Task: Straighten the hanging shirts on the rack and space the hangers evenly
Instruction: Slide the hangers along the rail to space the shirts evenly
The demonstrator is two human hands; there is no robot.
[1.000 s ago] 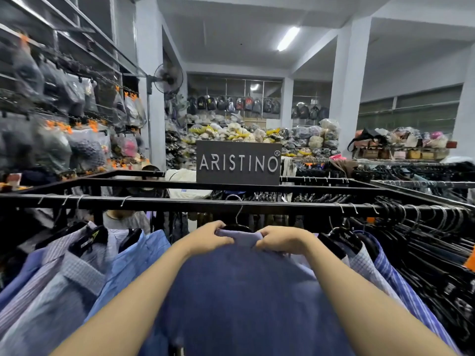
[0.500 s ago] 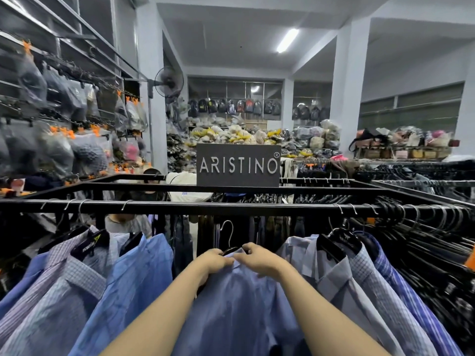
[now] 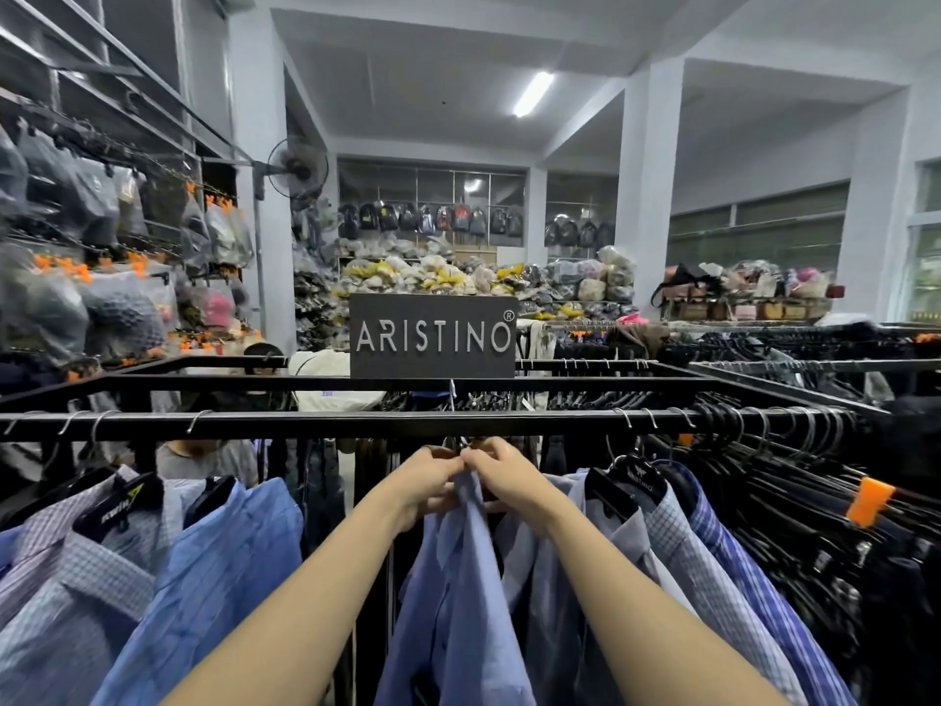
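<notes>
A black rail [image 3: 356, 424] runs across in front of me. Just below its middle, my left hand [image 3: 430, 481] and my right hand [image 3: 501, 481] meet and pinch the collar of a light blue shirt [image 3: 458, 593], which hangs edge-on towards me. Its hanger hook [image 3: 454, 443] shows just above my fingers, under the rail. A group of blue and checked shirts [image 3: 153, 578] hangs to the left, with a gap before the held shirt. More checked and striped shirts [image 3: 713, 563] hang close on the right.
Many empty black hangers [image 3: 794, 450] crowd the rail's right end, one with an orange clip [image 3: 869, 501]. A dark ARISTINO sign [image 3: 432, 336] stands on the rack's far bar. Bagged goods hang on the left wall [image 3: 102, 277]. Further racks stand to the right.
The shirt I held up broadside has come down and turned edge-on under the rail. My hands moved forward and closer together at its collar.
</notes>
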